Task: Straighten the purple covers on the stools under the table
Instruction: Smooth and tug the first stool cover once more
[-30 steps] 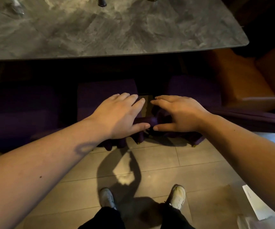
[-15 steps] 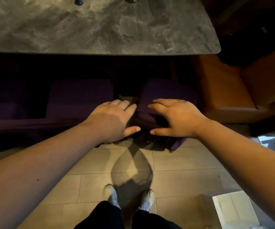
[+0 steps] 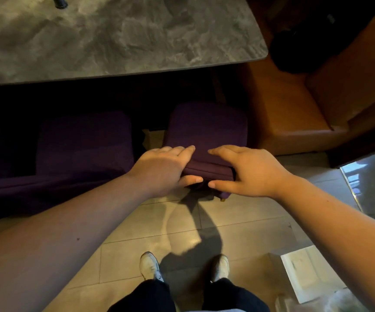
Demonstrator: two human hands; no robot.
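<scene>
A stool with a purple cover (image 3: pixel 206 124) stands half under the grey marble table (image 3: pixel 119 39). My left hand (image 3: pixel 164 170) lies on the cover's near left edge, fingers on top and thumb under the front fold. My right hand (image 3: pixel 243 170) holds the near right edge the same way, thumb tucked below. Both hands pinch the cover's front hem. A second purple-covered stool (image 3: pixel 83 143) sits to the left in deep shadow, with more purple fabric (image 3: pixel 13 190) stretching along the floor edge further left.
An orange upholstered seat (image 3: pixel 294 113) stands right of the stool. Tiled floor (image 3: pixel 137 239) lies beneath me, with my white shoes (image 3: pixel 150 266) on it. A white paper (image 3: pixel 306 275) lies at lower right. A dark object base (image 3: pixel 59 3) stands on the table.
My view and both hands have shifted right, from the gap between the two stools onto the right stool. Both hands now grip that stool's front cover edge.
</scene>
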